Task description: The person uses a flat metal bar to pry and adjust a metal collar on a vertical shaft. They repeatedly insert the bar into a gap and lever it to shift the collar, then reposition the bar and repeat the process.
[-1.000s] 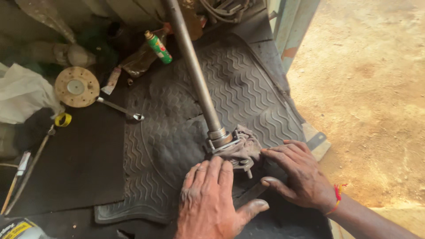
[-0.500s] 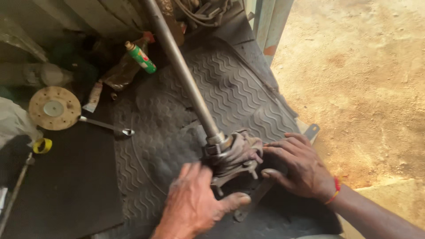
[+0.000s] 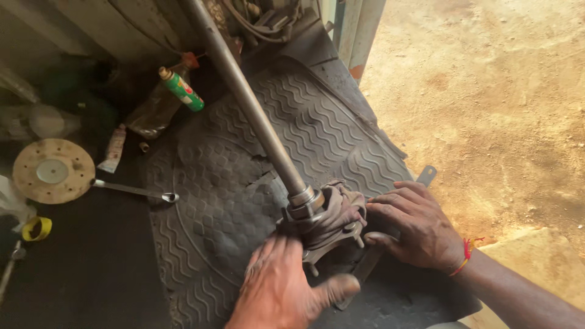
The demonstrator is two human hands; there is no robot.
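A long steel axle shaft (image 3: 250, 103) slants from the top down to a flanged hub (image 3: 329, 234) that rests on a black ribbed rubber mat (image 3: 244, 183). A dirty grey rag (image 3: 335, 210) is wrapped around the hub. My left hand (image 3: 283, 289) presses on the near side of the hub, thumb out to the right. My right hand (image 3: 414, 225) lies flat against the rag and flange from the right, with a red thread on its wrist.
A spanner (image 3: 134, 191), a round metal disc (image 3: 53, 170), a yellow tape roll (image 3: 36, 228), a small tube (image 3: 113, 149) and a green bottle (image 3: 181, 89) lie to the left. Sandy ground (image 3: 487, 109) lies past the floor edge on the right.
The view has shifted, so the tools sit further left. My left hand has slid from flat on the mat up against the hub, and the hub with the rag now tilts up more.
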